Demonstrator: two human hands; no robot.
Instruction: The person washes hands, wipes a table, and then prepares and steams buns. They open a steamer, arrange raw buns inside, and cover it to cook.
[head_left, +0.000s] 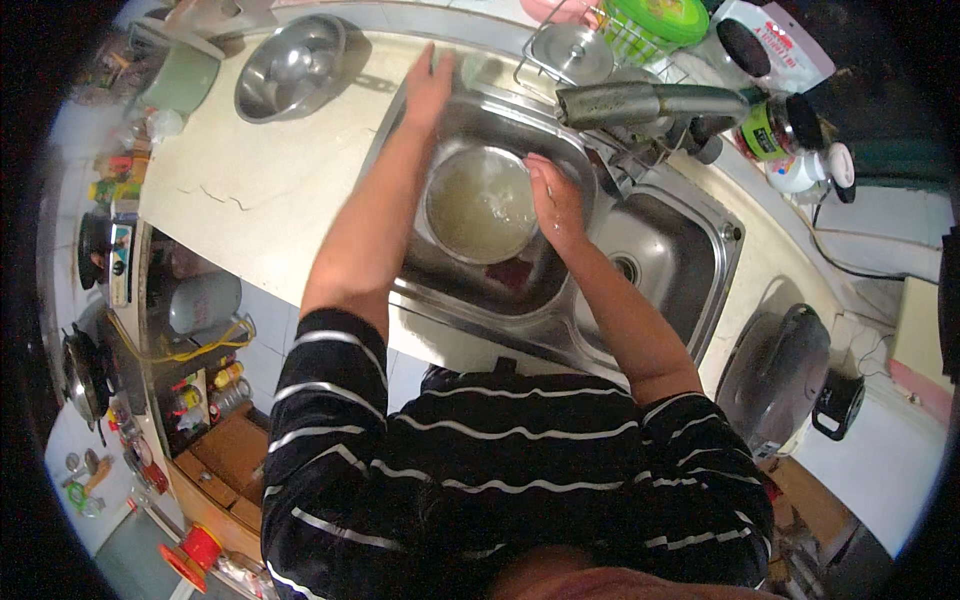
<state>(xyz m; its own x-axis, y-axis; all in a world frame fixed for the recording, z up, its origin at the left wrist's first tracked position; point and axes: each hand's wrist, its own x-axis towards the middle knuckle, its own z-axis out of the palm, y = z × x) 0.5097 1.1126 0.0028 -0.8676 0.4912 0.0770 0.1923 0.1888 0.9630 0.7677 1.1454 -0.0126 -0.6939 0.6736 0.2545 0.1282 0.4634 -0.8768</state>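
Observation:
A round metal pot (450, 244) of cloudy, yellowish water stands in the left basin (409, 274) of a steel double sink. My right hand (556, 199), wet with drops, lies along the outside of the pot's right rim, fingers close together; whether it grips the rim is hidden. My left hand (429, 90) reaches past the pot to the sink's back left corner, with gaps between its fingers and nothing seen in it. Beside those fingers is a pale green translucent item (471, 71), too blurred to name. A dark red piece (508, 274) lies in the basin below the pot.
A metal bowl (291, 69) sits on the counter (247, 172) at left. The faucet (645, 105) juts over the sink's back edge. Behind it are a wire rack, a green basket (652, 30) and jars (772, 131). A dark lidded appliance (780, 375) stands at right.

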